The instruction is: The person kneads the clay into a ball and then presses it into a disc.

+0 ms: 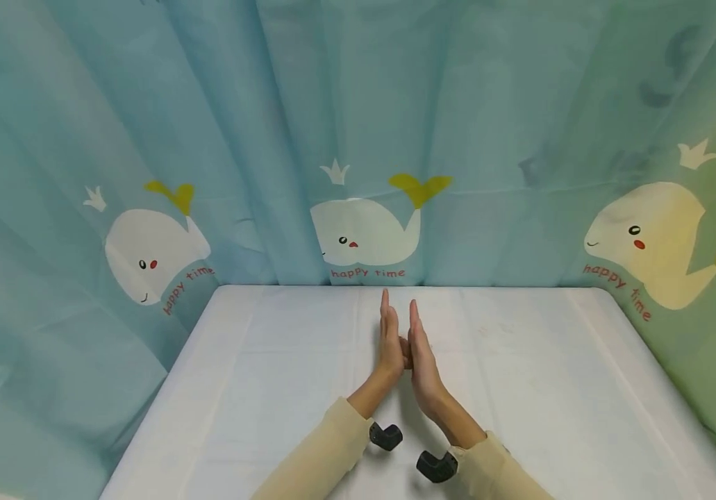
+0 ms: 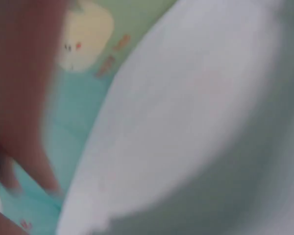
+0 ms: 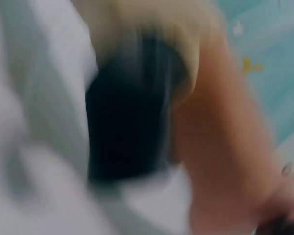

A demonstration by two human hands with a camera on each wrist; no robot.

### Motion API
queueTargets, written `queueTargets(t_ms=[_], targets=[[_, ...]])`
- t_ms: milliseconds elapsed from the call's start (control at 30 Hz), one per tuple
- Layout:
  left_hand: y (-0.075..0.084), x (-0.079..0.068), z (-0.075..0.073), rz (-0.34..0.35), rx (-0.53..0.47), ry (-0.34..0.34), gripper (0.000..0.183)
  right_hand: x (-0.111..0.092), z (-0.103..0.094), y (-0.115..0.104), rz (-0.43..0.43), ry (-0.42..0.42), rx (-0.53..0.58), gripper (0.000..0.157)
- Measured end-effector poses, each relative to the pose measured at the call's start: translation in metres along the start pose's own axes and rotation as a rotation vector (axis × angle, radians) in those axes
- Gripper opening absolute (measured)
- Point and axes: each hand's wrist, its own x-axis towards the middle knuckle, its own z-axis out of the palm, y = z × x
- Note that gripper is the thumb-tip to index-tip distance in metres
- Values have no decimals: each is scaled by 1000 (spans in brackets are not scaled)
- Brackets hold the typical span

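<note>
Your left fingers (image 1: 390, 319) and right fingers (image 1: 417, 330) stand straight and released, curled round nothing that shows; the two sets of fingertips are slightly apart. Match their height, since the left tips reach a little farther away from you than the right, and leave them relaxed rather than stiff.

Further down, your left hand (image 1: 390, 351) and right hand (image 1: 423, 368) face each other palm to palm, edge-on to the head view. A small skin-coloured part, likely a thumb or folded finger, shows between them; you cannot tell from here whether the palms touch or cover anything. The hands themselves are what you are working with, at the middle of the tabletop (image 1: 270, 389), toward its far edge. To do this well, bring both palms in evenly along one centre line and press lightly, without twisting either wrist.

Your forearms angle inward in cream sleeves (image 1: 326, 451). Mind the two black wrist devices, the left one (image 1: 386, 437) and the right one (image 1: 437, 467): they sit near each other and could knock. Both wrist views are blurred, so steadier wrists would help. Beyond the tabletop hangs a whale-printed curtain (image 1: 358, 125).
</note>
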Motion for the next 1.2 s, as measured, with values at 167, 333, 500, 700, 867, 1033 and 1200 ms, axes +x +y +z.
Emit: queueTargets(t_ms=[167,333,500,700,867,1033,1200], targets=[[5,-6,-4,6,-51,-104,61,6,5,-3,12,28,-37,60],[21,-22,8,107,-13,-174,59,22,-11,8,44,104,18,59],[35,-28,13,-103,-149,-144,61,24,-22,19,24,121,-57,54],[32,-10,8,-268,-256,38,66,20,-8,16,-182,47,-208,57],[12,-7,2,-55,-73,57,60,9,-2,13,-63,-34,-9,59],[6,-16,5,146,157,-71,57,16,-7,8,14,12,160,65],[14,-26,7,106,44,-129,60,26,-12,11,38,24,119,61]])
